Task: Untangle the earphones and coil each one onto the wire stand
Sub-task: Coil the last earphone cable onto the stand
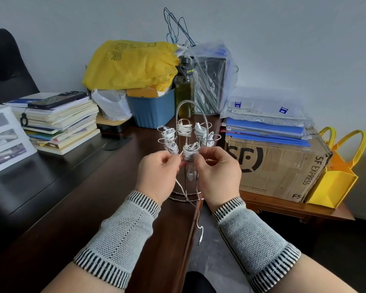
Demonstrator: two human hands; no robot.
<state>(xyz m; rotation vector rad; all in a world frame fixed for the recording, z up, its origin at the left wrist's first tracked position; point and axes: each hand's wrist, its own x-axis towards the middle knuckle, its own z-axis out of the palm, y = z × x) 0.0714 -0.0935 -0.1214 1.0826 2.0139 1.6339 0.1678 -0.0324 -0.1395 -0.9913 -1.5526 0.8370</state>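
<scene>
A silver wire stand (190, 106) with an arched top stands near the right edge of the dark wooden desk (106, 195). Several white earphone coils (184, 129) hang wound on its arms. My left hand (156, 174) pinches a white earphone cable (190, 203) in front of the lowest middle coil (191, 152). My right hand (218, 176) pinches the same earphone at that coil. The loose cable runs down from my hands over the desk edge, its plug (199, 242) dangling. Two earbuds (191, 174) hang between my hands.
A stack of books with a phone (57, 100) lies at the left. Behind the stand are a blue bin (152, 108), a yellow bag (131, 64), a dark bottle (184, 87) and plastic bags. A cardboard box (277, 166) and a yellow tote (336, 178) stand at the right.
</scene>
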